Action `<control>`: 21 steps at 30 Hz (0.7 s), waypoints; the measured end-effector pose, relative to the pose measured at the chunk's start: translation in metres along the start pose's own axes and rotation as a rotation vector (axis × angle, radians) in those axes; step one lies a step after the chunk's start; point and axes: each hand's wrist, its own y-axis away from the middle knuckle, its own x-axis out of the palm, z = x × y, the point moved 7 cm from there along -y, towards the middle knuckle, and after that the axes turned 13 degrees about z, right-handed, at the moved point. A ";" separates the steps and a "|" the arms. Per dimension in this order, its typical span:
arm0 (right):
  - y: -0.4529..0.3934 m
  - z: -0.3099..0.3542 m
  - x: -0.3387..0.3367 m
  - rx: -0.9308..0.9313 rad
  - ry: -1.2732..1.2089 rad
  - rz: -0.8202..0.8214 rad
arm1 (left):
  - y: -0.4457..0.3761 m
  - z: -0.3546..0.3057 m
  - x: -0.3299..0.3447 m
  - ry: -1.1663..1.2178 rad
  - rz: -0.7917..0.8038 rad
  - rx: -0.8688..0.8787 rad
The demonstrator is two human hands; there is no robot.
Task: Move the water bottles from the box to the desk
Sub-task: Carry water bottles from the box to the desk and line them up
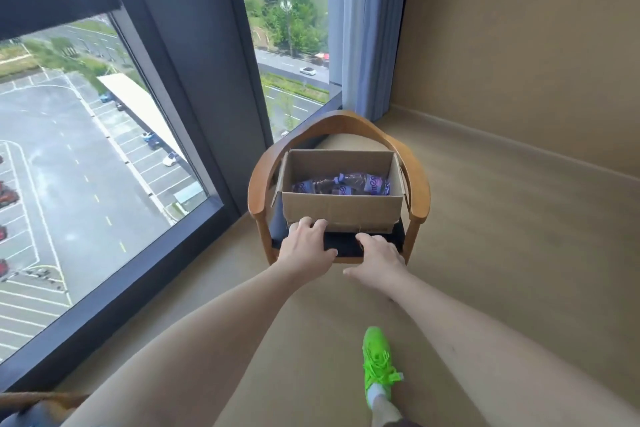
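An open cardboard box (341, 208) sits on the seat of a wooden armchair (420, 184). Several clear water bottles with purple labels (360, 184) lie on their sides inside it. My left hand (306, 248) touches the box's lower front edge near its left corner, with the fingers bent and the fingertips hidden. My right hand (379, 262) hovers over the dark seat cushion (343, 244) just in front of the box, fingers relaxed and thumb spread, holding nothing. No desk is in view.
A floor-to-ceiling window (104, 166) with a dark frame runs along the left, close to the chair. A grey curtain (360, 28) hangs behind the chair, and a tan wall (519, 62) stands to the right. My foot in a green shoe (379, 360) stands on the beige floor.
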 end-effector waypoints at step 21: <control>-0.253 -0.033 -0.144 -0.024 -0.054 0.171 | -0.285 -0.005 -0.052 0.151 0.086 -0.247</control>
